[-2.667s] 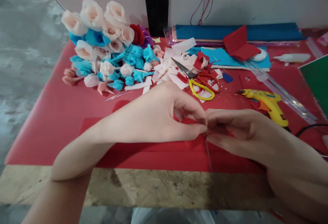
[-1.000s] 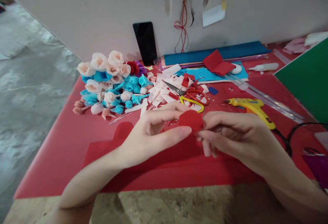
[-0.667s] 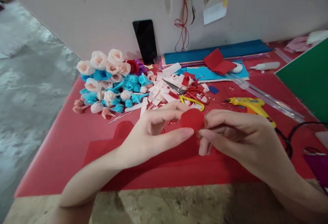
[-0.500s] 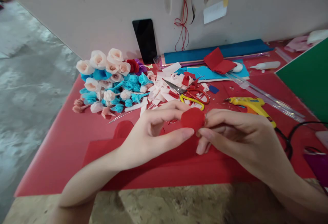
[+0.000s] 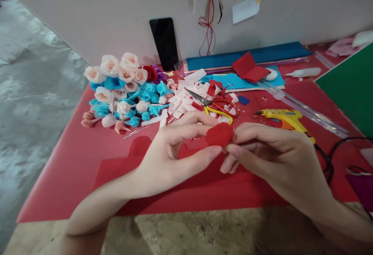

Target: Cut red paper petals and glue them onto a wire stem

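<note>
A red rounded paper petal (image 5: 220, 135) is held up between my two hands above the red table. My left hand (image 5: 177, 150) grips its left side with thumb below and fingers above. The fingertips of my right hand (image 5: 268, 150) pinch at its right edge, where a thin piece, perhaps a wire, shows; my fingers hide most of it. Under my hands lies a sheet of red paper (image 5: 116, 171), with a cut rounded red piece (image 5: 140, 146) beside my left wrist. Just beyond my hands are scissors (image 5: 218, 109) with red and yellow handles.
Paper flowers (image 5: 110, 66) in cream, blue and pink crowd the back left. White paper scraps (image 5: 180, 99) lie mid-table. A yellow glue gun (image 5: 285, 117) with black cord rests at right, near a glue bottle (image 5: 303, 72). A phone (image 5: 164, 45) leans on the wall; a green board (image 5: 349, 88) stands right.
The red petal's upper outline looks slightly reshaped between my fingers. My hands keep nearly the same place and grip, and the view has shifted a little.
</note>
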Demonstrator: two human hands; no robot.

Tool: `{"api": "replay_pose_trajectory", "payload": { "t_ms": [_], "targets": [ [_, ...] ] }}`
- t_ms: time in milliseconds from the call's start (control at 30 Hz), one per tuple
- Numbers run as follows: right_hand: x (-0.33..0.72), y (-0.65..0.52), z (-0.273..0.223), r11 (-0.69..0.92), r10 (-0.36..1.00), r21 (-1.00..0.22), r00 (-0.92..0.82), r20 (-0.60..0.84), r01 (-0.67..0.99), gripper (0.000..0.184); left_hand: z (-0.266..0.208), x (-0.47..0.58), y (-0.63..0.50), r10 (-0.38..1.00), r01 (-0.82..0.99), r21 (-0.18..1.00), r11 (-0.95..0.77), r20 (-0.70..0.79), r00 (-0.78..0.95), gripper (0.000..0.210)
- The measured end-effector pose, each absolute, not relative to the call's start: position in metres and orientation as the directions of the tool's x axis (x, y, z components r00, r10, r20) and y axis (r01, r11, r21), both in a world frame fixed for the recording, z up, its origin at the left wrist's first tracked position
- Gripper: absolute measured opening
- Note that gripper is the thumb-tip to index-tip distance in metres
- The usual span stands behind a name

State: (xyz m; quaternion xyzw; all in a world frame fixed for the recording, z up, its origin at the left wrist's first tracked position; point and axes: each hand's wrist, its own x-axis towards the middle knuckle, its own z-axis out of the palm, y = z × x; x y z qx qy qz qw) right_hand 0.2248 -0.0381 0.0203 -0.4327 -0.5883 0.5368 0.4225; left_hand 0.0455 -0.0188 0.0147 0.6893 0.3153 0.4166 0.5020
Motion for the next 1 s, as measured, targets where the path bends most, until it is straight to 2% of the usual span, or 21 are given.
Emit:
{"api": "replay_pose_trajectory", "payload": {
  "t_ms": [467,1000],
  "targets": [
    [0.2213,-0.043,0.0144,0.114,0.973,-0.993,-0.204,0.109,0.011,0.011,0.0137,0.0456,-0.0225,0.838,0.065,0.92,-0.387,0.322,0.44,0.019],
    [0.2209,-0.0412,0.0157,0.075,0.979,-0.997,-0.189,0.074,0.002,0.012,0.0144,0.0464,-0.0223,0.843,0.108,0.909,-0.403,0.322,0.431,0.017]
  ]
}}
